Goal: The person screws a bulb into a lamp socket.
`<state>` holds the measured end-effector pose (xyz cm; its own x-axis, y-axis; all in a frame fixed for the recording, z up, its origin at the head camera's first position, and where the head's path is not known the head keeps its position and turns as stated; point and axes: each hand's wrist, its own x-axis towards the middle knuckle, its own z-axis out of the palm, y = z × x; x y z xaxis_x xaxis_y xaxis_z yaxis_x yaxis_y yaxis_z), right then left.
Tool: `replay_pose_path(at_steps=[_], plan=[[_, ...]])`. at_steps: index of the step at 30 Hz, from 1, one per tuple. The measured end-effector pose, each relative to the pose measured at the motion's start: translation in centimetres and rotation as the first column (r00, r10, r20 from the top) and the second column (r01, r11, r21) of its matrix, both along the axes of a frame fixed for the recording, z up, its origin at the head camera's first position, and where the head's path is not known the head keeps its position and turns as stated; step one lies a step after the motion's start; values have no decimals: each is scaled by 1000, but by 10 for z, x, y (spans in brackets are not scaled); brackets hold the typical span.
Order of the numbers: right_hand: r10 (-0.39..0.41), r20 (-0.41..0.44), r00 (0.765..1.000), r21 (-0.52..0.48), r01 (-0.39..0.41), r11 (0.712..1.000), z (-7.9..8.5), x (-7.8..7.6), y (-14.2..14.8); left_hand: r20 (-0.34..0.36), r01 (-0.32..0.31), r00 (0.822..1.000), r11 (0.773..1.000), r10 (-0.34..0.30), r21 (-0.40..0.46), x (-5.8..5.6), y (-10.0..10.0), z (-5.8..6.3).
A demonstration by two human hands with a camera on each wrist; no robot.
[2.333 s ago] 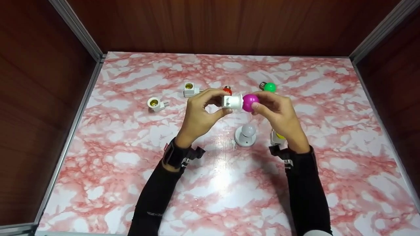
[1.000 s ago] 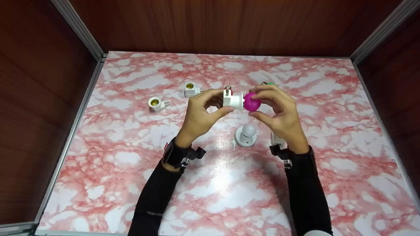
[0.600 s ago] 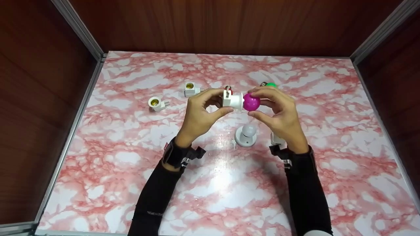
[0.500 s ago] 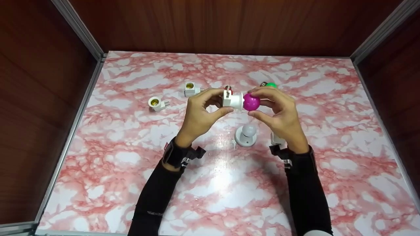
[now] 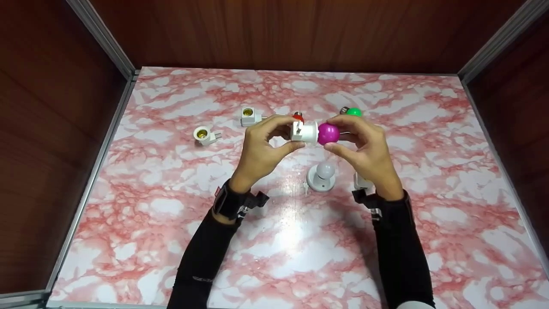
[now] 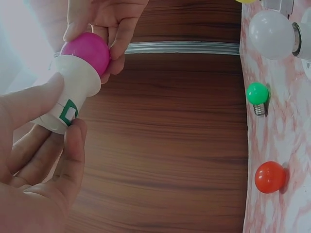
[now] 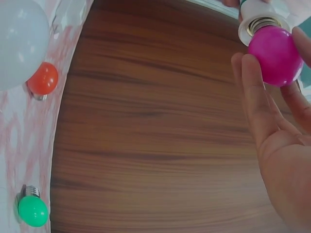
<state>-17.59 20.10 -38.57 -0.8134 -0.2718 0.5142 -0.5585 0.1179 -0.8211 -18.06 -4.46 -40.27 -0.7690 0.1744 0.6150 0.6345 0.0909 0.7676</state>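
Raised over the marbled table, my left hand (image 5: pixel 261 148) grips a white plug-in lamp socket (image 5: pixel 306 132) between thumb and fingers. The socket lies sideways, its prongs at the left end. At its mouth sits a magenta light bulb (image 5: pixel 328 134), which my right hand (image 5: pixel 369 148) holds with the thumb below and fingers above. The right wrist view shows metal threads between the bulb (image 7: pixel 275 56) and the socket's rim (image 7: pixel 247 33), so part of the screw base is outside. A green-framed switch (image 6: pixel 68 112) shows on the socket in the left wrist view.
Behind the hands lie a red bulb (image 5: pixel 298 116) and a green bulb (image 5: pixel 353 112). Two bulbless sockets, one round-mouthed (image 5: pixel 201 135) and one square (image 5: pixel 248 117), are at the left. A white bulb (image 5: pixel 325 171) stands in a round base below. Brown panels (image 5: pixel 274 34) enclose the table.
The magenta bulb and socket stay in place between both hands. The socket has tilted slightly about its length, and the right fingers have shifted on the bulb, uncovering more of the green bulb behind.
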Motion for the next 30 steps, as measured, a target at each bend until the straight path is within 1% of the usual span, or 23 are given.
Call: replay_pose_path(at_steps=[5, 10, 17, 20, 23, 26, 28, 30], plan=[[-39, 48, 998, 35, 37, 999, 1, 1, 0, -31, -18, 999, 1000, 17, -9, -1, 1, -1], [-81, 101, 992, 75, 73, 994, 1, 1, 0, -44, -30, 999, 999, 29, -21, 0, 3, -1], [-80, 145, 986, 72, 70, 995, 2, 0, -1, -50, -40, 998, 999, 38, -35, -1, 4, -2], [-71, 125, 990, 67, 63, 996, 2, -1, -1, -40, -36, 999, 999, 34, -30, -1, 4, -2], [-50, 93, 994, 48, 45, 998, 1, -2, 0, -12, -26, 1000, 1000, 26, -12, 0, 3, -1], [-29, 49, 998, 7, 29, 1000, 1, -2, 1, 20, -15, 1000, 1000, 14, 14, 0, 3, -1], [-12, 8, 1000, -30, 13, 999, 2, -2, 1, 39, -12, 999, 1000, 11, 27, 1, 3, 0], [5, -56, 998, -56, -8, 998, 3, -2, 1, 58, -9, 998, 999, 7, 34, 1, 3, 0]])
